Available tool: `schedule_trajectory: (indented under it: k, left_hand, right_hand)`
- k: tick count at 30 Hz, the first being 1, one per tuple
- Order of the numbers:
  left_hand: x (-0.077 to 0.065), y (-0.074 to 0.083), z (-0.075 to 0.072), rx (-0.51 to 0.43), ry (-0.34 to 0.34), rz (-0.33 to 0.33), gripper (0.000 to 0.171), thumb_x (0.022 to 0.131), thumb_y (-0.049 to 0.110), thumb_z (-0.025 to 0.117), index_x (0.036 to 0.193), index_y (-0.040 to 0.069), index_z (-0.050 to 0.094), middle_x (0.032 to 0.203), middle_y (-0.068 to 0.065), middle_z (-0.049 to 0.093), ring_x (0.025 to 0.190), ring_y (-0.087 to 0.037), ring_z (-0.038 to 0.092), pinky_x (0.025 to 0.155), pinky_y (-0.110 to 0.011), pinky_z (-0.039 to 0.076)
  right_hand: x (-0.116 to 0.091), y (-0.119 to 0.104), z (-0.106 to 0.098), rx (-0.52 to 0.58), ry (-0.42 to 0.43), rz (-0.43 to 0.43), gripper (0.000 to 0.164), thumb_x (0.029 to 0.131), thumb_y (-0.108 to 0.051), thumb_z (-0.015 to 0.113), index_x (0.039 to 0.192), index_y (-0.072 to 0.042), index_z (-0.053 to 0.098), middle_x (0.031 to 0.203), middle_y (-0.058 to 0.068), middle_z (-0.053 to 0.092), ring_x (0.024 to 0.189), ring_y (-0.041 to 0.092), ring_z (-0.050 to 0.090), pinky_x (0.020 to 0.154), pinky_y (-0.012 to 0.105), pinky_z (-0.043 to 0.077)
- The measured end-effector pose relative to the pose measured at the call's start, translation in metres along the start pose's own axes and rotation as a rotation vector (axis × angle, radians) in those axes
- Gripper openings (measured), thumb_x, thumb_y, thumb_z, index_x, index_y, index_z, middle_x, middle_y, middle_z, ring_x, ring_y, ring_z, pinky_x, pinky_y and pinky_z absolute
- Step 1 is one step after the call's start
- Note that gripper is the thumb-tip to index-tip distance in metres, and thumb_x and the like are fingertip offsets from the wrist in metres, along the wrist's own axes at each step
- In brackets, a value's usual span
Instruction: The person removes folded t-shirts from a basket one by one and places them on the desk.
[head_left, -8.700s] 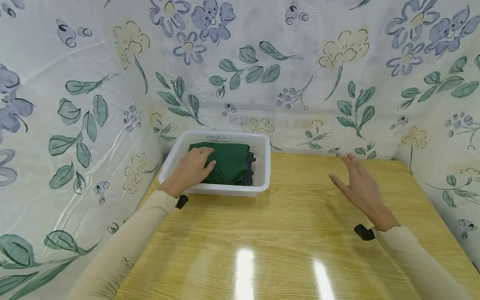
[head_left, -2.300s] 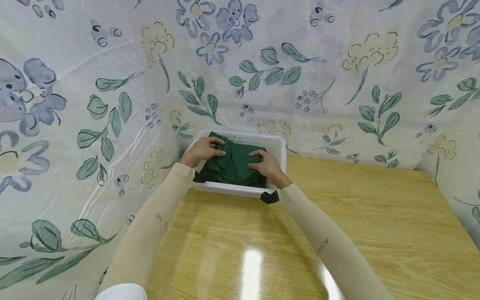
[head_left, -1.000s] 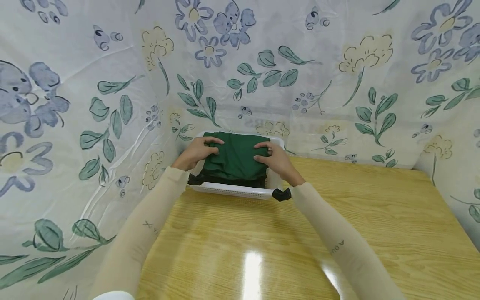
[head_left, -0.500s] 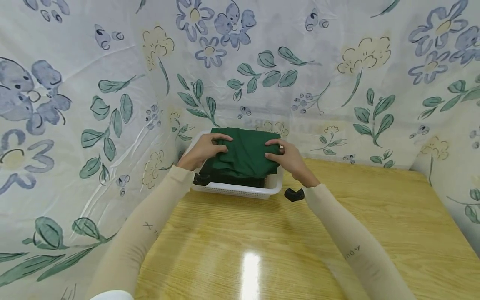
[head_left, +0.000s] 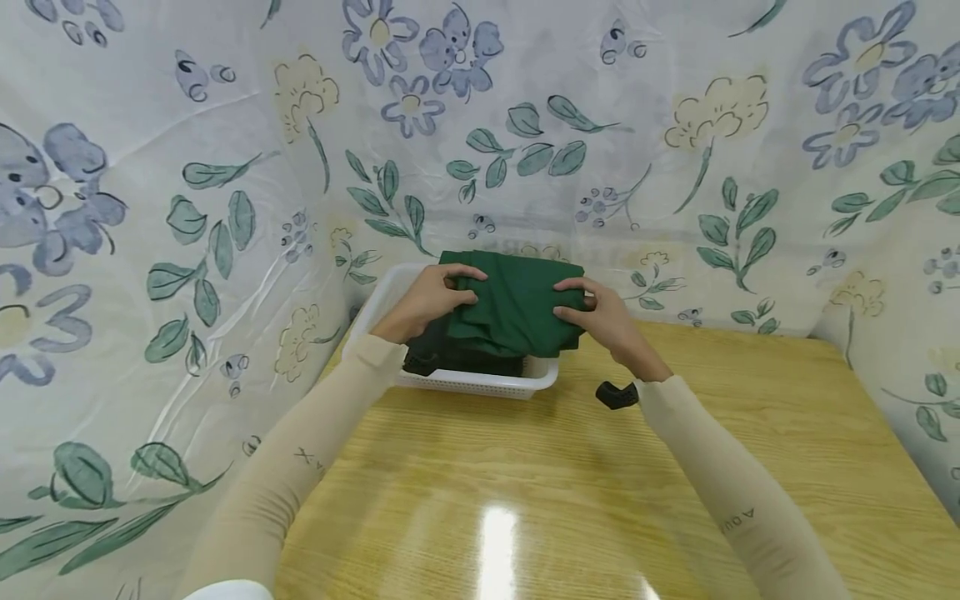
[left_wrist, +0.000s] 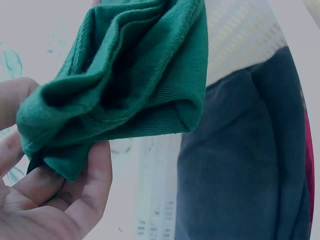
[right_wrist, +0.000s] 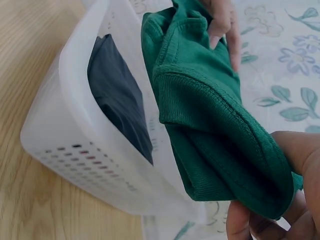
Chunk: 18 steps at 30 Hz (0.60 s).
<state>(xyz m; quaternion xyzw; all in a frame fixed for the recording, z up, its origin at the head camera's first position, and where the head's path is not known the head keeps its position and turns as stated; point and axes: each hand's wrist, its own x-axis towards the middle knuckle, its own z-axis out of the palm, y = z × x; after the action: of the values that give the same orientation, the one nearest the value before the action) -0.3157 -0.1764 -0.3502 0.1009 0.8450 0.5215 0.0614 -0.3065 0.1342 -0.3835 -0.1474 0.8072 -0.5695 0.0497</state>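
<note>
A folded green garment with ribbed, stitched edges is held by its two ends above a white basket. My left hand pinches its left end, thumb and fingers on either side of the layers in the left wrist view. At the other end, my right hand grips the folded edge, fingers beneath the green garment in the right wrist view. Below it, a dark grey folded cloth lies inside the basket. The green layers sag slightly between the hands.
The basket, with a perforated wall, stands at the back left of a wooden table. A red strip shows beside the dark cloth. Floral sheeting encloses the back and sides. The tabletop stretches to the right of the basket.
Both hands came to the green garment, gripped its ends and lifted it out of the basket. Over the last second it has moved up and rightward, uncovering the dark cloth.
</note>
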Motion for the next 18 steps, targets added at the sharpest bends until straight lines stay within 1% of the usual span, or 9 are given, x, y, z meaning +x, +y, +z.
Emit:
schedule_trajectory:
  k: [2,5,9,14,16,18]
  left_hand:
    - [0.001,0.003,0.004,-0.001,-0.002,0.001,0.033,0.097,0.013,0.071,0.130,0.022,0.072,0.080,-0.007,0.058,0.066,-0.019,0.037,0.065,-0.035,0.038]
    - [0.003,0.006,0.011,0.007,-0.010,0.007,0.033,0.097,0.014,0.071,0.129,0.023,0.072,0.086,-0.008,0.059,0.067,-0.020,0.038,0.064,-0.034,0.038]
    - [0.003,0.011,0.020,0.026,-0.027,0.026,0.033,0.098,0.014,0.070,0.130,0.023,0.071,0.088,-0.011,0.058,0.067,-0.022,0.038,0.064,-0.035,0.037]
    - [0.003,0.018,0.031,0.036,-0.042,0.066,0.033,0.099,0.011,0.069,0.131,0.019,0.069,0.101,-0.011,0.061,0.079,-0.024,0.048,0.072,-0.036,0.042]
    - [0.004,0.021,0.034,0.035,-0.047,0.077,0.033,0.099,0.011,0.068,0.131,0.018,0.069,0.106,-0.011,0.062,0.083,-0.026,0.051,0.075,-0.037,0.044]
    - [0.006,0.023,0.039,0.035,-0.048,0.086,0.032,0.099,0.010,0.068,0.131,0.018,0.069,0.107,-0.012,0.062,0.084,-0.026,0.052,0.075,-0.037,0.044]
  right_hand:
    - [-0.003,0.001,-0.005,0.003,0.004,-0.001,0.040,0.098,-0.020,0.074,0.137,-0.018,0.063,0.137,0.019,0.062,0.113,0.033,0.067,0.089,0.045,0.058]
    - [-0.007,0.004,-0.012,0.000,0.015,0.002,0.040,0.098,-0.020,0.074,0.136,-0.019,0.063,0.137,0.019,0.062,0.113,0.032,0.067,0.088,0.045,0.058]
    - [-0.013,0.007,-0.020,-0.012,0.021,0.008,0.041,0.098,-0.022,0.074,0.137,-0.019,0.063,0.135,0.019,0.063,0.111,0.032,0.067,0.085,0.043,0.058]
    - [-0.020,0.009,-0.031,-0.018,0.017,0.004,0.042,0.098,-0.022,0.074,0.138,-0.017,0.062,0.129,0.022,0.066,0.111,0.034,0.067,0.084,0.041,0.058]
    - [-0.022,0.010,-0.035,-0.017,0.015,-0.005,0.043,0.099,-0.021,0.073,0.139,-0.015,0.061,0.131,0.023,0.065,0.112,0.035,0.066,0.085,0.042,0.058]
    - [-0.024,0.012,-0.041,-0.022,0.021,-0.006,0.044,0.099,-0.022,0.073,0.140,-0.015,0.060,0.133,0.023,0.063,0.114,0.035,0.066,0.086,0.043,0.058]
